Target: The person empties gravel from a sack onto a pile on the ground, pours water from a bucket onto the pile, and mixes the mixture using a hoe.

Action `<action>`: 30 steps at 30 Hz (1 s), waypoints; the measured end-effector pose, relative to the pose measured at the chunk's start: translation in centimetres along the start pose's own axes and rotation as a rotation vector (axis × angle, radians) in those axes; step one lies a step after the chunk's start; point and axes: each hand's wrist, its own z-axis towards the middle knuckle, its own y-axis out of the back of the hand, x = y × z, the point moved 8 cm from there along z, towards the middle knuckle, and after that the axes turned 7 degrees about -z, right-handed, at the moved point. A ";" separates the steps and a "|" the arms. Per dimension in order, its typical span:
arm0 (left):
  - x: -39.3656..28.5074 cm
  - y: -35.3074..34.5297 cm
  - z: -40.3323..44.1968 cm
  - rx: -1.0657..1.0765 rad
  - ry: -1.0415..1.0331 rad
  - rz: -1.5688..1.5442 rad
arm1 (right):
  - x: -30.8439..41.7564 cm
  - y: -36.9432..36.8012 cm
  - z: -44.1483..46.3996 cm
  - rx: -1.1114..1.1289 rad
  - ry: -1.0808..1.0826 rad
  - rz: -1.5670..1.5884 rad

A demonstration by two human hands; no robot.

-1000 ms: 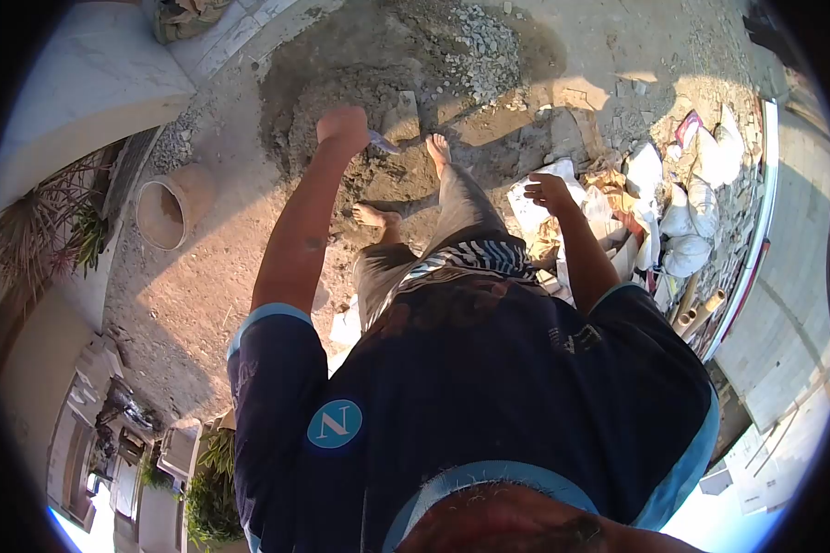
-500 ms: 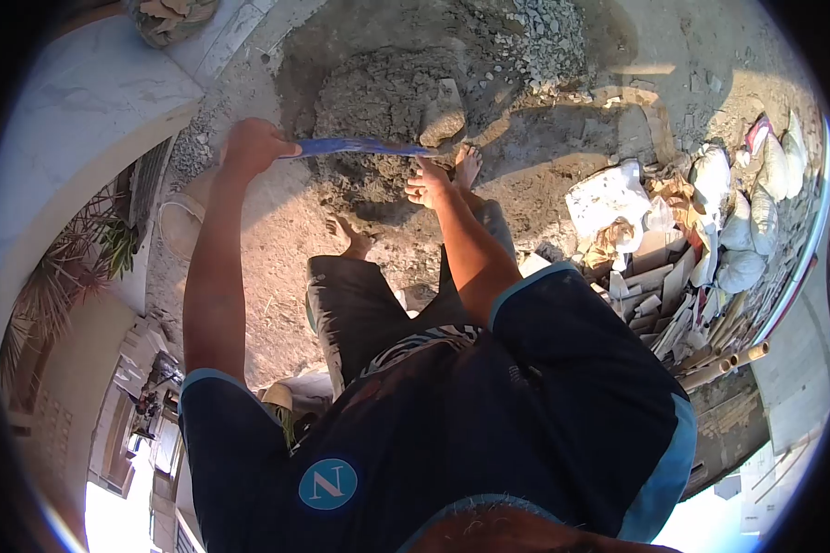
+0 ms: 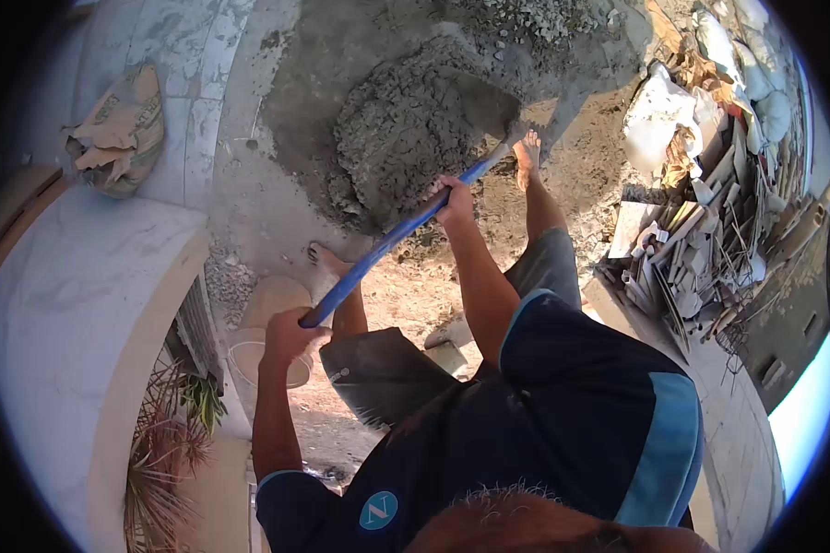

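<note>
While the left hand (image 3: 288,336) curls fully round the butt of a blue-handled shovel (image 3: 395,240) at eight o'clock, right hand (image 3: 456,203) closes round the lower shaft; grey-smeared blade (image 3: 480,106), one o'clock, at wet mortar mound's (image 3: 392,138) edge.

I ct. 1 shovel (image 3: 387,243), 2 hands (image 3: 457,203), 2 feet (image 3: 527,158), 1 bucket (image 3: 277,297), 1 wet heap (image 3: 401,129) & 1 brn. lettered bag (image 3: 125,134).

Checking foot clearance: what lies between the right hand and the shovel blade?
In the head view, the lower end of the blue handle and the shovel's grey neck; the right foot is beside that neck.
</note>
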 end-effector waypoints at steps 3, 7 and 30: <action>2.6 -8.9 -1.7 0.188 -0.043 0.069 | 5.9 -3.0 -7.1 -0.052 0.256 -0.312; 0.3 -17.3 -2.3 0.203 -0.149 -0.344 | 14.0 -6.2 -13.9 -0.094 0.504 -0.523; -23.6 -29.4 17.4 0.088 -0.166 -0.711 | 36.6 -13.7 -0.9 0.053 0.700 -0.847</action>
